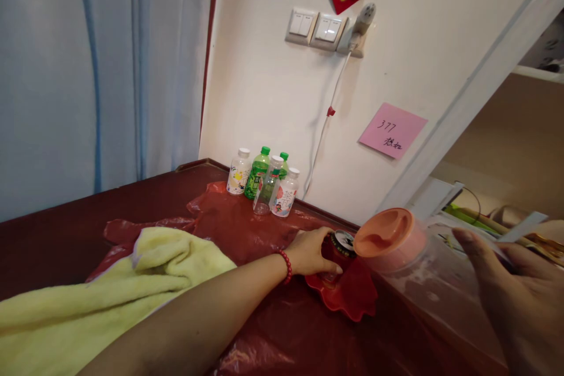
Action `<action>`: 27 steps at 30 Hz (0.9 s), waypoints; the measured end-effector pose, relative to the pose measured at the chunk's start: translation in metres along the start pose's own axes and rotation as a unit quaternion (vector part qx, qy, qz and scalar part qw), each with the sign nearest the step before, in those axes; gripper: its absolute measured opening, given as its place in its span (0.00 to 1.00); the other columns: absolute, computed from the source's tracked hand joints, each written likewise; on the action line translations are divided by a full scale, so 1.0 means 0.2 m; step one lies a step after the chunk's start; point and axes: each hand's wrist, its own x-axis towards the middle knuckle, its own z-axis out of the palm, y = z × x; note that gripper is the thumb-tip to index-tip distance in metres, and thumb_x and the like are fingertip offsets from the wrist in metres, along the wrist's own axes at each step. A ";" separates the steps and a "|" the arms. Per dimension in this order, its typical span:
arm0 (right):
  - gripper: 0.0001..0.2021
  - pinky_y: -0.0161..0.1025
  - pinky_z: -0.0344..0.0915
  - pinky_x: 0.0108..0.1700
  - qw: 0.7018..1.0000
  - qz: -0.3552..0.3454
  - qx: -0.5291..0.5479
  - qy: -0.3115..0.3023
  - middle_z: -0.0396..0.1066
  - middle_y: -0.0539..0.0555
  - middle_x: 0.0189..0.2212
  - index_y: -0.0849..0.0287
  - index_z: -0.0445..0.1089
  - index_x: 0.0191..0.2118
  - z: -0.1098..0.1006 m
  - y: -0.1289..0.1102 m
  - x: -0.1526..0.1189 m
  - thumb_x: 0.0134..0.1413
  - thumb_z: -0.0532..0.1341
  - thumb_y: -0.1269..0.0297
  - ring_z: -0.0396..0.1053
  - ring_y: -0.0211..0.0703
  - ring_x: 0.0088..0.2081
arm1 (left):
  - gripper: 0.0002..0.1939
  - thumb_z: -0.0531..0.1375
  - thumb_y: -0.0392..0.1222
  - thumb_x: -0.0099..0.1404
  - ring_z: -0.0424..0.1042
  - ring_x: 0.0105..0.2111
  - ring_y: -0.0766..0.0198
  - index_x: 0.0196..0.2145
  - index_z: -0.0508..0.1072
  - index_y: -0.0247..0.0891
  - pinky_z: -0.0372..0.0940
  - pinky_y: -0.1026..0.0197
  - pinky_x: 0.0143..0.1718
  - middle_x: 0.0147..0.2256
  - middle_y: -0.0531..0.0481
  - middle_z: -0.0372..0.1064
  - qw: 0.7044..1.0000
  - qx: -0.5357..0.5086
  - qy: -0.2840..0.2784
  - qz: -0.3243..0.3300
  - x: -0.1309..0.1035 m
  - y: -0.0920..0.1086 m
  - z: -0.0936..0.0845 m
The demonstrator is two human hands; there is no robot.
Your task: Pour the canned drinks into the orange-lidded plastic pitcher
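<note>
My left hand [314, 251], with a red bead bracelet on the wrist, is wrapped round a dark red can [340, 249] with a silver top. The can is at a red scalloped dish [352, 294] on the dark red table. At the right, my right hand [520, 288] holds a clear plastic container [436, 282] with an orange lid [385, 232]. The container is tilted, its lid pointing left, close beside the can. Part of my right hand is cut off by the frame edge.
Several bottles [284, 194] stand against the wall. A yellow towel [167, 270] lies at the left on red plastic sheeting [233, 217]. A white cable [321, 144] hangs from the socket. Blue curtain [110, 70] at left, shelves [493, 135] at right.
</note>
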 end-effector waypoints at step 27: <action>0.28 0.46 0.58 0.34 1.000 -0.005 -0.002 0.010 0.68 0.53 0.26 0.49 0.69 0.28 0.01 0.01 0.00 0.39 0.52 0.29 0.66 0.56 0.32 | 0.42 0.76 0.55 0.49 0.75 0.55 0.44 0.59 0.70 0.43 0.68 0.47 0.56 0.56 0.45 0.76 1.000 0.002 0.001 -0.001 0.00 -0.01 0.01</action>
